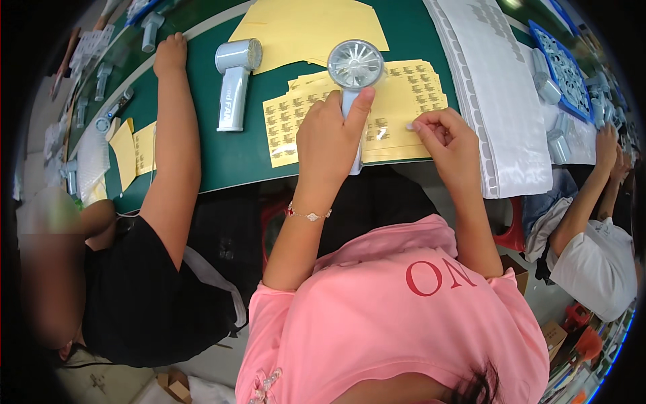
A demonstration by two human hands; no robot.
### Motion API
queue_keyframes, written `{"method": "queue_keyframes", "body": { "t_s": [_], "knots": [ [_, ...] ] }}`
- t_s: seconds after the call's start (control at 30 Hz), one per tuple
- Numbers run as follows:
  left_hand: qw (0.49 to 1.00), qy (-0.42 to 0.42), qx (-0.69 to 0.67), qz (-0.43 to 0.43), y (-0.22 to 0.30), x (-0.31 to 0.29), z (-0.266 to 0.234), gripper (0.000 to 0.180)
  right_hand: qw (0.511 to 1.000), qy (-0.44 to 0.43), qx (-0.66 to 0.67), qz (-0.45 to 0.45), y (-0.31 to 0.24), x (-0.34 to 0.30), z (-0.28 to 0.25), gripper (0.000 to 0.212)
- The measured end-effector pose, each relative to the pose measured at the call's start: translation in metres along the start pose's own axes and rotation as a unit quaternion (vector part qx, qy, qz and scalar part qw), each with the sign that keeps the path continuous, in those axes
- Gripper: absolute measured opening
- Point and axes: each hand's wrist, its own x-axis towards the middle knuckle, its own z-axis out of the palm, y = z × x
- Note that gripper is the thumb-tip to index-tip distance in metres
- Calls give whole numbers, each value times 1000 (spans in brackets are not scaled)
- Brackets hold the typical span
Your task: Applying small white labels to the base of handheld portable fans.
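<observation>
My left hand (324,138) is wrapped round the handle of a pale blue handheld fan (355,64), its round clear grille facing up. The fan is held over yellow sheets of small printed labels (282,128) stacked at the table's near edge. My right hand (449,141), to the right of the fan, has its thumb and index finger pinched on a small whitish label (410,126) above the sheets' right side. A second pale blue handheld fan (234,87) lies on the green table to the left, its head turned sideways.
More yellow sheets (309,27) lie behind. Long white plastic bags (491,101) are stacked at right, beside a blue tray (562,71) of small parts. A co-worker's arm (178,128) reaches across the table at left; another person (595,259) sits at far right.
</observation>
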Motion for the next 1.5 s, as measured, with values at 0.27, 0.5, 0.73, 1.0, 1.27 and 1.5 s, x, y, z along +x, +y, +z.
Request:
{"method": "queue_keyframes", "body": {
  "t_s": [0.27, 0.5, 0.73, 1.0, 1.27, 1.5],
  "knots": [
    [1000, -12, 4, -15, -2, 0, 0, 57, 993, -31, -100, -55, -4, 18, 27, 13],
    [991, -4, -129, 19, -6, 3, 1, 55, 960, 54, -229, -151, -13, 11, 30, 19],
    [808, -35, -588, -28, -5, -10, -21, 63, 963, 87, -184, -179, -18, 4, 14, 13],
    [705, -25, -697, -127, -29, -16, -38, 64, 955, -108, -201, -190, -61, 109, -78, 7],
    [646, -105, -750, -98, -20, -21, -33, 67, 963, -23, -268, -9, 38, 293, -148, 9],
    [512, -151, -830, -159, -26, -18, -42, 66, 954, -70, -291, 11, 81, 316, -127, 30]
  ]
}}
